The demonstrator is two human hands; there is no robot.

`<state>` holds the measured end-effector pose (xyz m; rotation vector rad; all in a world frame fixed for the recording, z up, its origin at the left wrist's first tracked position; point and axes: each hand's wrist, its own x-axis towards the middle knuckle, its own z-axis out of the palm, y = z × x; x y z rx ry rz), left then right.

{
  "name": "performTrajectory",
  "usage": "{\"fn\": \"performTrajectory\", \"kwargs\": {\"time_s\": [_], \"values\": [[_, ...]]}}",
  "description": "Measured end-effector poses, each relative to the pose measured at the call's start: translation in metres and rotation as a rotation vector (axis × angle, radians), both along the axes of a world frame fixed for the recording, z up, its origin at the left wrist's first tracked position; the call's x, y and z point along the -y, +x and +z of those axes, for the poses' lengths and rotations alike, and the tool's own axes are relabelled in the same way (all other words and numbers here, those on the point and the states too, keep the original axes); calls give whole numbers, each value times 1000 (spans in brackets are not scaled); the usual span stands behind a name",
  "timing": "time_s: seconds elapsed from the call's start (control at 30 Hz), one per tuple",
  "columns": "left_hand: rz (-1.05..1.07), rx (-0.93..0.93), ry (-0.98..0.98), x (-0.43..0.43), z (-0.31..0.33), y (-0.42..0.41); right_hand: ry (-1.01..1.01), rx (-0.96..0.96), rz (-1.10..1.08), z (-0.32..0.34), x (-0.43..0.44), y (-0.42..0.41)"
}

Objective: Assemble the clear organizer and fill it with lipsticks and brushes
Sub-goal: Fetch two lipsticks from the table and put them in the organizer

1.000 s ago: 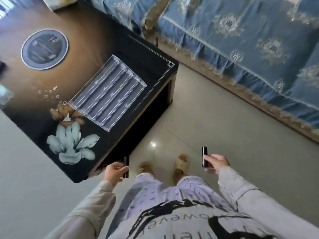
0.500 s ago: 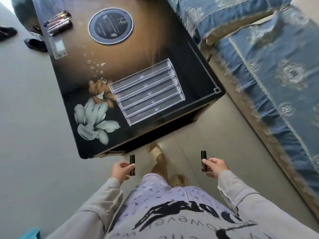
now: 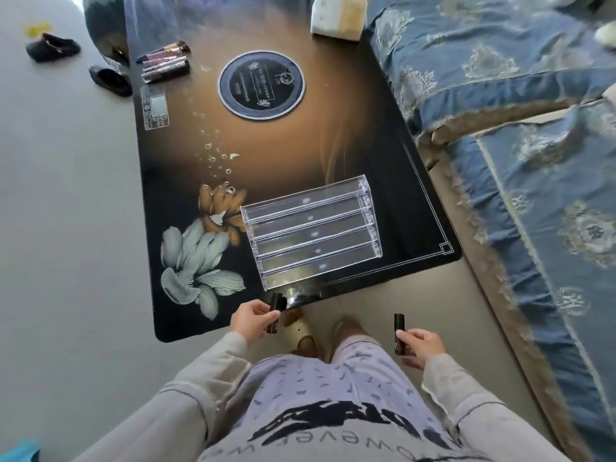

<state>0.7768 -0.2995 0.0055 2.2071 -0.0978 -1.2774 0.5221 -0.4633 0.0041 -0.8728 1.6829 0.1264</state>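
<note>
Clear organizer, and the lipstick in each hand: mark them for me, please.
clear organizer (image 3: 312,233), head view, middle compartment.
left-hand lipstick (image 3: 276,302), head view, upper end.
right-hand lipstick (image 3: 399,323), head view, upper end.

Domestic living room, not a workspace. Evidence: sofa (image 3: 493,71) in blue patterned covers with fringed edging, set just beside a low coffee table. Glossy black tabletop (image 3: 300,155) with printed lotus art and a round dark inset disc (image 3: 261,84). Plain grey floor (image 3: 66,245). Dark shoes (image 3: 51,48) lie loose on it, near the table's far corner. Wearer is in house slippers (image 3: 301,330) and print shorts. White box (image 3: 336,18) at the far edge, lipsticks (image 3: 165,61) piled at the corner.
</note>
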Motion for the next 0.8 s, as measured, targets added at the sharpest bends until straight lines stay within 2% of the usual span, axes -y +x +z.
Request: {"fn": "performTrajectory", "kwargs": {"time_s": [0.13,0.37,0.47,0.57,0.67,0.8], "values": [[59,18,38,-2,-5,-1,16,14,106,4,19,23],[208,8,-24,21,3,-5,-9,116,326,18,61,70],[207,52,-79,45,12,7,-89,121,422,23,85,93],[224,144,-146,74,24,26,-70,206,449,31,111,121],[206,282,-142,101,34,47,-181,220,539,41,133,152],[209,363,-197,131,44,70,-388,219,684,55,152,191]]}}
